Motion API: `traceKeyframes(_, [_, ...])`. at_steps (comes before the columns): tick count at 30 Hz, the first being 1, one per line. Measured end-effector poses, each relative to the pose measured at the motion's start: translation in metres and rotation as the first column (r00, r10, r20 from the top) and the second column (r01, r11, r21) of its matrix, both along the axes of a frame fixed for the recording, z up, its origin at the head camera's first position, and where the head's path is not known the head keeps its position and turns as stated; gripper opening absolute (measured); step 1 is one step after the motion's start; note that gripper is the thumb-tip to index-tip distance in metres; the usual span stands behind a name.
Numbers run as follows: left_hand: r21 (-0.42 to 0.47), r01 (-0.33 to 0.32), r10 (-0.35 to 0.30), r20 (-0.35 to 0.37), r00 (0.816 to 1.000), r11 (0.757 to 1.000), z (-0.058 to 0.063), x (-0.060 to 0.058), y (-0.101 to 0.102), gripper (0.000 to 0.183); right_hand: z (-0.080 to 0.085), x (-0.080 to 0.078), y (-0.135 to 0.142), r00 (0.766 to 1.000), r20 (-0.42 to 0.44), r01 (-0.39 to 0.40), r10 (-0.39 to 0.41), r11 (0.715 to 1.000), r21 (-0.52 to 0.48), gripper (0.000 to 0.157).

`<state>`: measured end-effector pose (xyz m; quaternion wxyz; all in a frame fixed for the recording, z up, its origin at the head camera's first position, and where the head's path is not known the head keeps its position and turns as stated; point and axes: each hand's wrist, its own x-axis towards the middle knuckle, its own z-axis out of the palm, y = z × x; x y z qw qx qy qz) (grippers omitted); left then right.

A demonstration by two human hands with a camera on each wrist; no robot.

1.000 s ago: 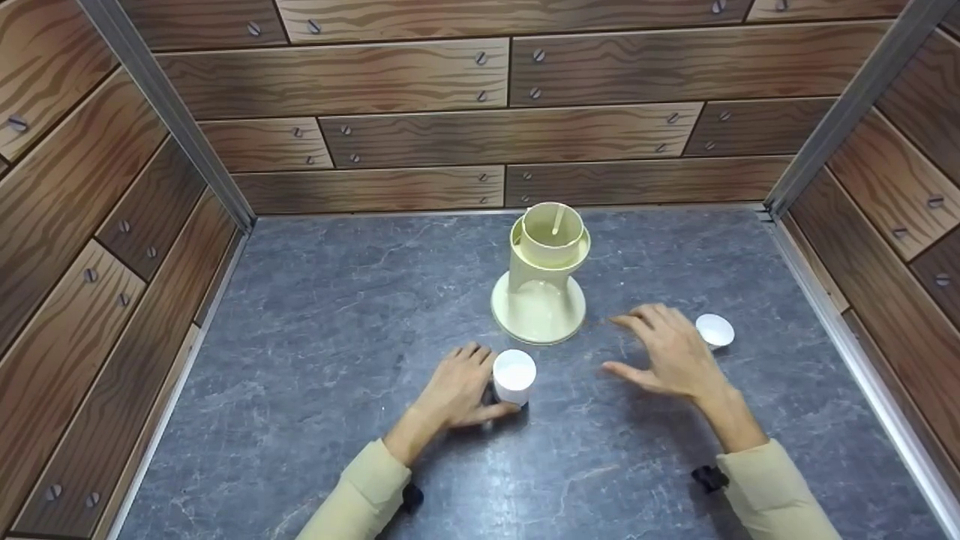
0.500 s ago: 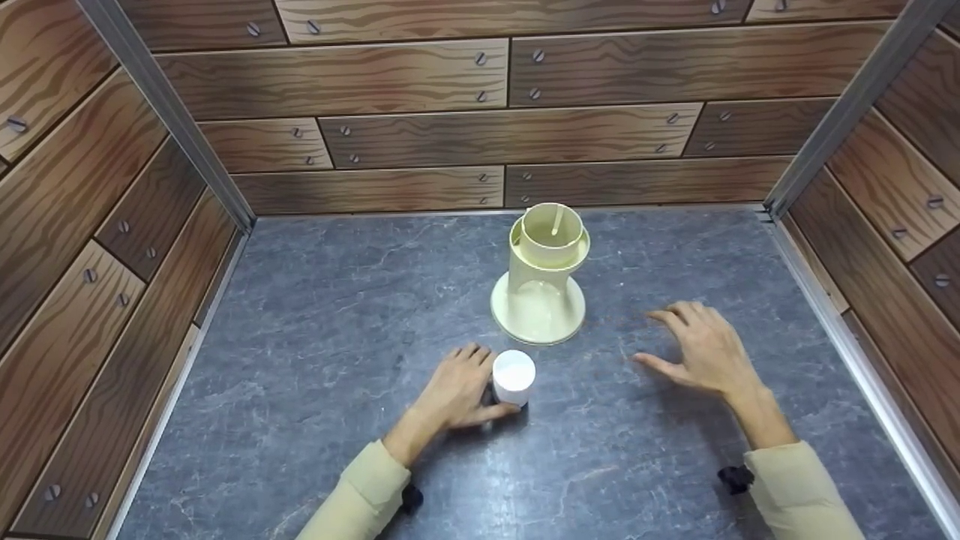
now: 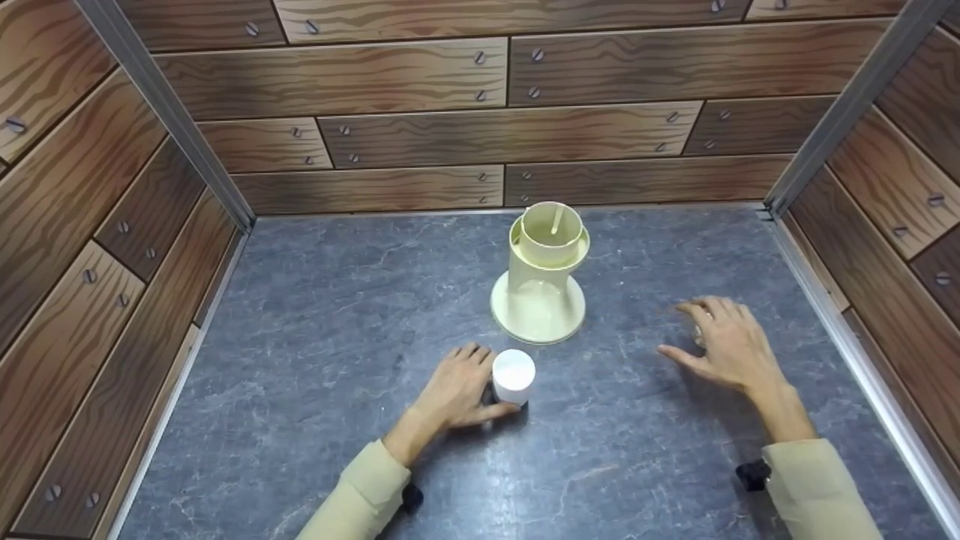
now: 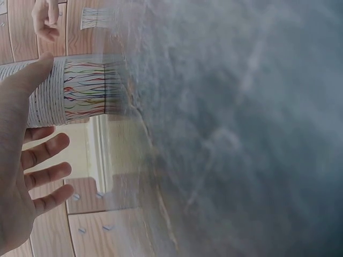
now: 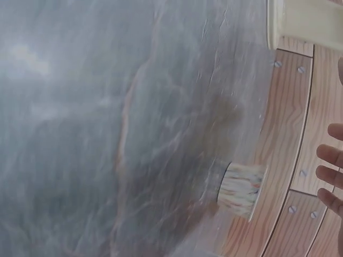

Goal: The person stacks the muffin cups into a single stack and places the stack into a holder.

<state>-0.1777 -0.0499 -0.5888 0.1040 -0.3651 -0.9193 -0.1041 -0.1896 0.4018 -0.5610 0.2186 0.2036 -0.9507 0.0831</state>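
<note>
My left hand (image 3: 459,390) holds a white cup (image 3: 514,375) that stands upright on the dark table, thumb across its near side and fingers along its far side. In the left wrist view this cup (image 4: 83,88) shows a ribbed upper band and wavy coloured lines below. My right hand (image 3: 733,349), fingers spread, hovers at a small cup that it mostly hides in the head view. The right wrist view shows that small cup (image 5: 241,190) standing upright, marbled in several colours, apart from the fingertips (image 5: 329,174). Beyond the white cup stands a pale yellow stand (image 3: 536,307) with a flared round base.
The pale yellow stand has an open cylinder (image 3: 551,232) at its top, set inside a wider collar. Wood-patterned walls (image 3: 420,135) enclose the table (image 3: 337,315) at the back and both sides, with metal rails (image 3: 855,360) along the edges.
My right hand has moved to the right, away from the pale yellow stand, and now covers most of the small cup. My left hand and the white cup have stayed in place.
</note>
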Motion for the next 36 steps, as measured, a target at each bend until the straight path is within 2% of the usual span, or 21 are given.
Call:
traceKeyframes(16, [-0.013,-0.001,0.001,-0.009,1.000,1.000,0.001,0.001,0.000,0.079,-0.005,-0.003,0.025,0.984,0.132,0.117,-0.122,0.992,0.051,0.086])
traceKeyframes(23, [-0.012,-0.011,0.011,0.020,1.000,1.000,0.000,0.001,0.000,0.079,-0.009,-0.003,0.033,0.968,0.185,0.159,-0.168,0.985,0.066,0.089])
traceKeyframes(36, [-0.013,-0.009,0.010,0.035,0.999,1.000,0.000,0.000,0.000,0.079,-0.018,-0.003,0.045,0.943,0.256,0.191,-0.213,0.976,0.108,0.094])
